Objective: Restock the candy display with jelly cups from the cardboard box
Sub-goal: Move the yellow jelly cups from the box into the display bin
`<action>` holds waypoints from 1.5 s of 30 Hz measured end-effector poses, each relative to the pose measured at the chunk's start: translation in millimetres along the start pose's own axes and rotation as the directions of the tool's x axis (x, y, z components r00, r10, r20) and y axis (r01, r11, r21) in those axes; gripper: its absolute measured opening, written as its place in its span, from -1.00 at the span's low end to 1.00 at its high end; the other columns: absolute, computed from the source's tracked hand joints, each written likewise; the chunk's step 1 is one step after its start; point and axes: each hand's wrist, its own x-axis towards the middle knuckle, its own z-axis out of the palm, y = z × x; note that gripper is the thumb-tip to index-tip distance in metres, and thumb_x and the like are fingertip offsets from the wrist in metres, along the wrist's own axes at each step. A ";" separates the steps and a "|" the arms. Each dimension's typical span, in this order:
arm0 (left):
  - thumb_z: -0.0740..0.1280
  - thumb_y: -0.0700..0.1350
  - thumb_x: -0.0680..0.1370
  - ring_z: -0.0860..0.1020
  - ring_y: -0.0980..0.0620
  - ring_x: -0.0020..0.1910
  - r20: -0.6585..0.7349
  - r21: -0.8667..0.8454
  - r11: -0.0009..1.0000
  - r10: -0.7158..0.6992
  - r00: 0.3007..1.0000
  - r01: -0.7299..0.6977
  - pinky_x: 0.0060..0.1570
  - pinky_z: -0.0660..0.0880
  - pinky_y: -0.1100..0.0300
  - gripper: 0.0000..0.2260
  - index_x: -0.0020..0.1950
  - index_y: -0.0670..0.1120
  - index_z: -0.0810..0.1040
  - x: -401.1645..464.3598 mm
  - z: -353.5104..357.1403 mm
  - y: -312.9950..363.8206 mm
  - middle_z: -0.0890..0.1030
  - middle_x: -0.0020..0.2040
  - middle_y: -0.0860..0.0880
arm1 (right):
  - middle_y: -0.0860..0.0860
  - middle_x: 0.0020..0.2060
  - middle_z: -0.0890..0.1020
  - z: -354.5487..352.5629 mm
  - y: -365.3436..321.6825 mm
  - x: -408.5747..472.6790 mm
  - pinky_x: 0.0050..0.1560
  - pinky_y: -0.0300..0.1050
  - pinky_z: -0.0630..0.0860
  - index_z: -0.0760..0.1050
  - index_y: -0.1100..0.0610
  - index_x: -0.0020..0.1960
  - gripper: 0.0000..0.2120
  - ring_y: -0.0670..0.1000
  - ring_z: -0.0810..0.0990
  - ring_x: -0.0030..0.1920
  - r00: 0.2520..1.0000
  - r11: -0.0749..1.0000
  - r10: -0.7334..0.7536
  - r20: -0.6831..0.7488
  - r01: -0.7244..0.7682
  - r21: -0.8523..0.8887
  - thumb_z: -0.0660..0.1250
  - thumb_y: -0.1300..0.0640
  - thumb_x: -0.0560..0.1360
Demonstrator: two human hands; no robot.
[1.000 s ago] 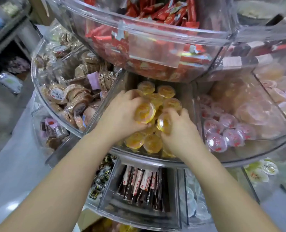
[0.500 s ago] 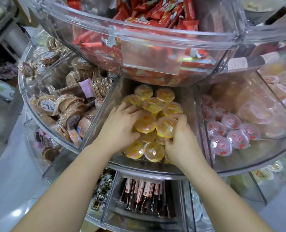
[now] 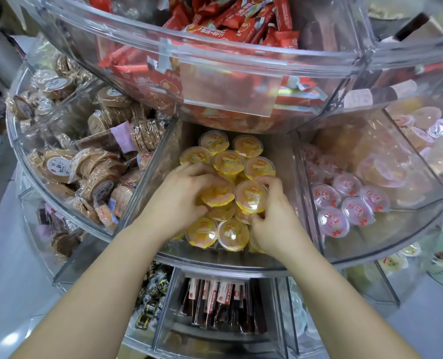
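Several yellow jelly cups (image 3: 228,161) fill the middle compartment (image 3: 148,182) of a clear tiered candy display. My left hand (image 3: 179,200) holds one yellow cup (image 3: 219,194) on top of the pile, fingers curled over it. My right hand (image 3: 274,221) grips another yellow cup (image 3: 251,196) beside it, thumb below and fingers above. Both cups sit upright among the others. The cardboard box is out of view.
Red-lidded jelly cups (image 3: 344,203) lie in the compartment to the right, wrapped brown discs (image 3: 98,177) to the left. The upper tier (image 3: 215,55) with red wrappers overhangs the yellow cups. Dark stick packs (image 3: 220,304) fill the tier below.
Both hands have lowered their yellow cups from tilted to flat on top of the pile. The view has moved closer to the display.
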 end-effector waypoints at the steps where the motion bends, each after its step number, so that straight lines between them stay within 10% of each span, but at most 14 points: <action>1: 0.47 -0.30 0.25 0.48 -0.10 0.08 -0.001 0.000 1.000 0.001 1.000 -0.001 0.14 0.43 -0.03 -0.53 0.13 -0.02 0.62 -0.5 0.0 0.2 0.58 0.12 -0.02 | 0.09 0.23 0.43 0.0 0.0 -0.3 -0.06 -0.12 0.40 0.13 0.02 0.35 -0.44 0.14 0.50 0.10 1.000 1.000 -0.003 0.005 0.003 -0.007 0.26 0.32 0.47; 17: 0.56 -0.05 0.26 0.42 0.00 0.21 0.022 -0.076 0.995 -0.064 0.998 0.065 0.23 0.35 0.08 -0.53 0.12 -0.05 0.55 -7.9 -7.9 3.4 0.50 0.17 0.02 | 0.07 0.32 0.36 -9.8 -2.1 -14.4 0.14 0.03 0.50 -0.01 -0.09 0.41 -0.29 0.11 0.54 0.14 0.998 0.999 -0.041 0.051 0.041 -0.001 0.37 0.19 0.46; 26: 0.41 -0.04 0.44 0.52 0.23 0.07 -0.361 -0.360 0.930 -0.215 0.908 0.077 0.12 0.41 0.35 -0.83 0.01 0.09 0.56 -89.4 -38.6 15.2 0.58 0.00 0.23 | -0.24 -0.01 0.42 -19.6 -52.7 -63.6 -0.15 -0.27 0.46 0.34 -0.14 0.13 -0.69 -0.19 0.49 -0.14 0.913 0.910 -0.407 0.029 0.408 -0.077 0.28 -0.07 0.41; 34: 0.37 -0.06 0.43 0.59 0.30 -0.13 -0.277 -0.721 0.546 -0.791 0.545 0.427 -0.10 0.42 0.54 -0.84 -0.17 0.25 0.57 -272.5 15.1 -17.4 0.64 -0.14 0.25 | -0.12 -0.14 0.56 120.0 -64.6 -117.9 -0.20 -0.33 0.41 0.47 -0.02 0.08 -0.84 -0.13 0.52 -0.23 0.626 0.868 -0.469 0.623 0.458 0.193 0.30 0.07 0.50; 40: 0.34 -0.30 0.49 0.61 0.06 -0.10 0.133 -0.783 -0.009 -0.979 0.154 0.622 -0.03 0.51 0.30 -0.72 -0.20 0.11 0.55 -413.3 169.2 -67.3 0.66 -0.18 0.05 | 0.02 0.08 0.58 295.5 44.1 -177.2 0.05 -0.11 0.45 0.43 0.03 0.19 -0.73 0.05 0.53 0.10 0.349 0.819 -0.107 0.931 0.561 -0.116 0.26 0.06 0.50; 45: 0.30 -0.19 0.51 0.59 0.02 -0.03 0.396 -0.526 -0.133 -0.912 0.103 0.840 -0.25 0.31 0.38 -0.83 0.03 0.05 0.54 -477.0 318.3 -112.8 0.60 -0.07 0.05 | 0.15 0.16 0.55 439.5 187.1 -186.2 0.05 -0.13 0.44 0.40 0.15 0.27 -0.69 0.12 0.53 0.16 0.251 0.712 0.317 0.915 0.574 -0.404 0.20 0.11 0.54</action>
